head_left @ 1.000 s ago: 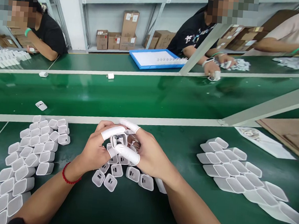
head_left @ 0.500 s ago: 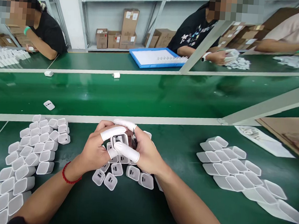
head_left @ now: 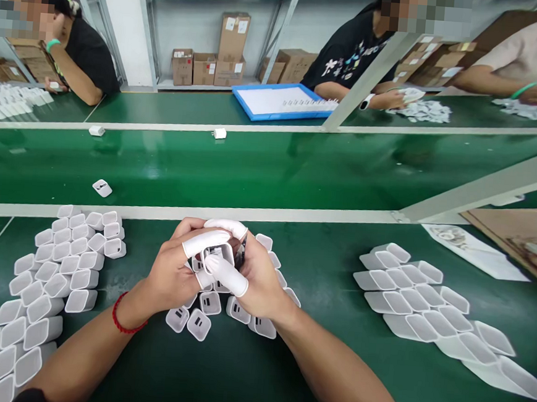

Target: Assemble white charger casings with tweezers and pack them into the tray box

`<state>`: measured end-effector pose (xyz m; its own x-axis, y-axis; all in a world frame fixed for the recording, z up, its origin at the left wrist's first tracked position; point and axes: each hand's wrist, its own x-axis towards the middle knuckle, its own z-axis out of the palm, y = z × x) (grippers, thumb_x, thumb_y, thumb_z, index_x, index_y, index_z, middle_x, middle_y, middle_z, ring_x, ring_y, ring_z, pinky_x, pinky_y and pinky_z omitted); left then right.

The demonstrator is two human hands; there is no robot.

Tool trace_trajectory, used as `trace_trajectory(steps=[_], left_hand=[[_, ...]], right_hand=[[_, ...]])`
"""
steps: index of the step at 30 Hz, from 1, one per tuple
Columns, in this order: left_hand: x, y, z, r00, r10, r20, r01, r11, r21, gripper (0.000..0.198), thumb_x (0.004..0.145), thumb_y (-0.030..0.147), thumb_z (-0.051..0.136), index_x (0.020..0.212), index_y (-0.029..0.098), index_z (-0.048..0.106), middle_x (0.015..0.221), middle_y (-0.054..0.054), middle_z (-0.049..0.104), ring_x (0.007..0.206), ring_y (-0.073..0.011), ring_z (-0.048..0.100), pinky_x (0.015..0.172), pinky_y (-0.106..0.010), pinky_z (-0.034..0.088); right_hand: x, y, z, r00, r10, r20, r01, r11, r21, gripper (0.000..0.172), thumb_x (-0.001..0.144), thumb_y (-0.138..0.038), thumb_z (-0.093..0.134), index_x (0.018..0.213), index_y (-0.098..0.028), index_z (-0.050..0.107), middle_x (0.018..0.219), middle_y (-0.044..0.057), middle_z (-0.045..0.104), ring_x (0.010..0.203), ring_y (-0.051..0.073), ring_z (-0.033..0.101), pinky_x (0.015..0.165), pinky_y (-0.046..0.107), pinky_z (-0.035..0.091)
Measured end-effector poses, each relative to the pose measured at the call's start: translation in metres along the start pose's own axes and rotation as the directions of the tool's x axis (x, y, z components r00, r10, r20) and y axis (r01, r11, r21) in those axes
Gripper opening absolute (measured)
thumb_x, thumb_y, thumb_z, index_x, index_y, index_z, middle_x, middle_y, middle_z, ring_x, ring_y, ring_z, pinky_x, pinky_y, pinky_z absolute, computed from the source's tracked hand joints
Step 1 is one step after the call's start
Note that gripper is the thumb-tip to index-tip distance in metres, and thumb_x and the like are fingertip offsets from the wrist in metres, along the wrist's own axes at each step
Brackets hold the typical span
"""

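Note:
Both of my hands meet over the middle of the green table (head_left: 311,365), pinching one small white charger shell (head_left: 218,254) between fingers in white finger cots. My left hand (head_left: 174,271), with a red cord at the wrist, grips it from the left. My right hand (head_left: 248,274) grips it from the right and also seems to pinch a small dark part against it. Under my hands lies a cluster of white charger pieces with slotted faces (head_left: 203,323).
Rows of empty white shells lie at the left (head_left: 53,271) and at the right (head_left: 422,306). Single chargers ride the green conveyor belt (head_left: 102,188), (head_left: 219,133). Other people work across the belt by a blue tray (head_left: 280,103). Cardboard (head_left: 521,236) sits at the right.
My hands stay together on the shell, the right fingers shifting slightly. The loose chargers on the belt have drifted to the right. A person opposite has pulled a hand back.

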<state>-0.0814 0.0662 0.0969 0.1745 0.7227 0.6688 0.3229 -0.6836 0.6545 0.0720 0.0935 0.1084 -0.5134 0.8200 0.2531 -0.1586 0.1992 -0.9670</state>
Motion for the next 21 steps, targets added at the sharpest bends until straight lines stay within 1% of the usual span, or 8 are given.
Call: trace_trajectory(steps=[4, 7, 11, 13, 15, 17, 19, 21], left_hand=[[-0.001, 0.002, 0.001, 0.999, 0.039, -0.018, -0.039, 0.999, -0.018, 0.047, 0.083, 0.016, 0.069, 0.128, 0.023, 0.058, 0.110, -0.009, 0.067, 0.103, -0.0232, 0.057, 0.085, -0.036, 0.053], [-0.001, 0.003, 0.001, 0.997, 0.078, -0.022, -0.078, 0.997, -0.008, 0.052, 0.082, 0.014, 0.070, 0.131, 0.021, 0.056, 0.109, -0.011, 0.068, 0.104, -0.0240, 0.056, 0.085, -0.036, 0.053], [0.000, 0.003, -0.002, 0.997, 0.080, 0.004, -0.080, 0.997, -0.019, 0.050, 0.082, 0.013, 0.070, 0.130, 0.020, 0.057, 0.104, -0.010, 0.068, 0.102, -0.0230, 0.056, 0.084, -0.035, 0.053], [0.001, 0.003, -0.003, 0.999, 0.048, 0.011, -0.048, 0.999, 0.000, 0.045, 0.082, 0.015, 0.070, 0.126, 0.020, 0.060, 0.105, -0.010, 0.067, 0.102, -0.0227, 0.057, 0.084, -0.034, 0.053], [0.001, 0.001, -0.004, 1.000, -0.001, 0.018, 0.001, 1.000, 0.019, 0.040, 0.083, 0.018, 0.069, 0.122, 0.020, 0.061, 0.108, -0.010, 0.066, 0.103, -0.0231, 0.058, 0.085, -0.034, 0.053], [0.001, -0.002, -0.005, 1.000, -0.022, 0.018, 0.021, 1.000, 0.011, 0.040, 0.084, 0.021, 0.070, 0.122, 0.021, 0.061, 0.113, -0.011, 0.065, 0.106, -0.0241, 0.058, 0.089, -0.037, 0.052], [0.001, -0.005, -0.006, 1.000, -0.023, -0.003, 0.022, 0.999, -0.038, 0.043, 0.083, 0.021, 0.072, 0.125, 0.022, 0.060, 0.118, -0.011, 0.064, 0.109, -0.0252, 0.058, 0.094, -0.040, 0.051], [0.000, -0.006, -0.006, 0.997, -0.065, -0.044, 0.060, 0.993, -0.106, 0.044, 0.083, 0.018, 0.071, 0.124, 0.023, 0.059, 0.123, -0.011, 0.063, 0.112, -0.0253, 0.059, 0.097, -0.041, 0.050]], right_hand=[[-0.001, 0.000, 0.001, 1.000, -0.005, -0.021, 0.005, 1.000, 0.008, 0.045, 0.077, -0.040, 0.076, 0.112, -0.022, 0.055, 0.108, 0.006, 0.065, 0.092, 0.021, 0.063, 0.084, 0.036, 0.054], [-0.002, -0.002, 0.002, 1.000, -0.002, -0.029, 0.003, 1.000, 0.022, 0.043, 0.077, -0.039, 0.077, 0.111, -0.022, 0.056, 0.108, 0.007, 0.065, 0.095, 0.021, 0.063, 0.085, 0.036, 0.053], [-0.003, -0.004, 0.003, 1.000, -0.005, -0.007, 0.005, 1.000, 0.021, 0.041, 0.079, -0.037, 0.075, 0.113, -0.022, 0.056, 0.104, 0.005, 0.065, 0.085, 0.018, 0.063, 0.076, 0.032, 0.054], [-0.002, -0.006, 0.003, 1.000, 0.016, -0.006, -0.016, 1.000, -0.005, 0.042, 0.081, -0.040, 0.073, 0.115, -0.022, 0.056, 0.103, 0.005, 0.065, 0.083, 0.017, 0.062, 0.072, 0.031, 0.054], [0.000, -0.007, 0.001, 0.999, 0.044, -0.018, -0.045, 0.998, -0.044, 0.046, 0.080, -0.043, 0.073, 0.117, -0.021, 0.056, 0.096, 0.004, 0.065, 0.078, 0.016, 0.061, 0.065, 0.029, 0.052], [0.002, -0.007, -0.003, 0.998, 0.053, -0.016, -0.055, 0.996, -0.077, 0.052, 0.078, -0.045, 0.075, 0.120, -0.021, 0.056, 0.084, 0.001, 0.063, 0.066, 0.013, 0.056, 0.056, 0.026, 0.048], [0.003, -0.009, -0.008, 0.999, 0.042, -0.026, -0.044, 0.995, -0.091, 0.055, 0.079, -0.045, 0.074, 0.124, -0.021, 0.054, 0.075, -0.002, 0.060, 0.054, 0.010, 0.048, 0.051, 0.025, 0.044], [0.004, -0.011, -0.015, 0.995, 0.033, -0.094, -0.044, 0.992, -0.114, 0.049, 0.085, -0.043, 0.068, 0.125, -0.019, 0.055, 0.066, -0.005, 0.058, 0.047, 0.008, 0.042, 0.050, 0.026, 0.043]])
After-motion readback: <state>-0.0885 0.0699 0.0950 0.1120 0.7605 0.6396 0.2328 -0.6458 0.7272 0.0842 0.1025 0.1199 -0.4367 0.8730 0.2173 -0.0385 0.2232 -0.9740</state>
